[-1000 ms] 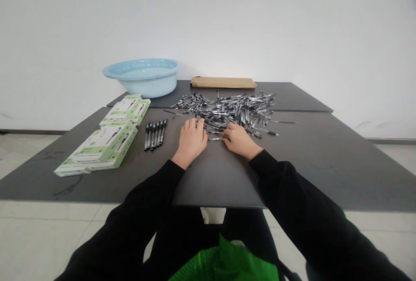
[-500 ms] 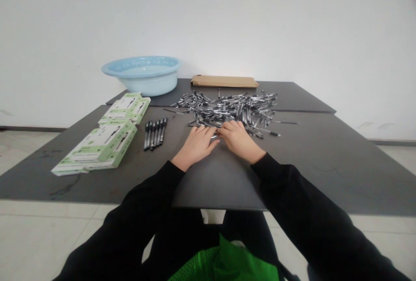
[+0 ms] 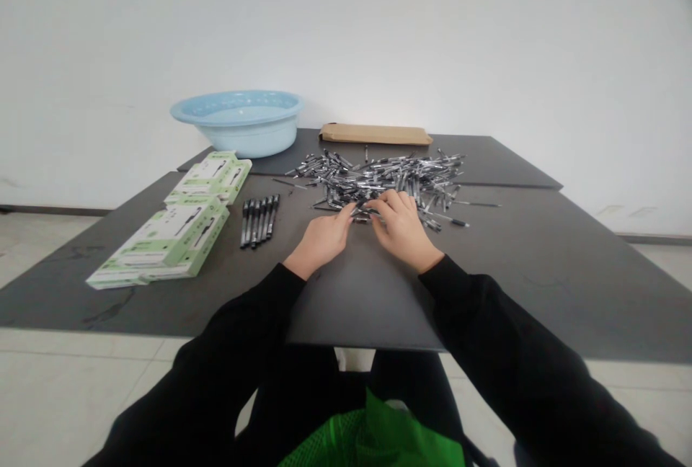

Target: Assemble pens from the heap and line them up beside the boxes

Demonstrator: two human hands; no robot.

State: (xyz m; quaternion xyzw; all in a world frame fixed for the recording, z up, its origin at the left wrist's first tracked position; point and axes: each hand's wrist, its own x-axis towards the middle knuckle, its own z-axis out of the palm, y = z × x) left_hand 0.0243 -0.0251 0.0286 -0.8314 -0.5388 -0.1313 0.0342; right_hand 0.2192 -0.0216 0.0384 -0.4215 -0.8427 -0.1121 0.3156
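A big loose pile of black pens [image 3: 389, 177] lies on the dark table [image 3: 540, 251] in front of me. My left hand [image 3: 321, 238] and my right hand [image 3: 401, 229] meet at the pile's near edge, fingers curled round a few pens between them. Both thumbs and fingertips press on those pens. A neat row of several black pens [image 3: 259, 220] lies side by side to the left of my left hand.
Green and white pen boxes [image 3: 178, 233] are stacked at the left, with another box stack [image 3: 213, 175] behind them. A light blue basin [image 3: 238, 121] stands at the back left. A flat brown cardboard packet [image 3: 375, 134] lies at the far edge.
My hands have come together at the pile's near edge and now gather pens between them. A second ago they lay apart, the left flat, the right beside a single pen.
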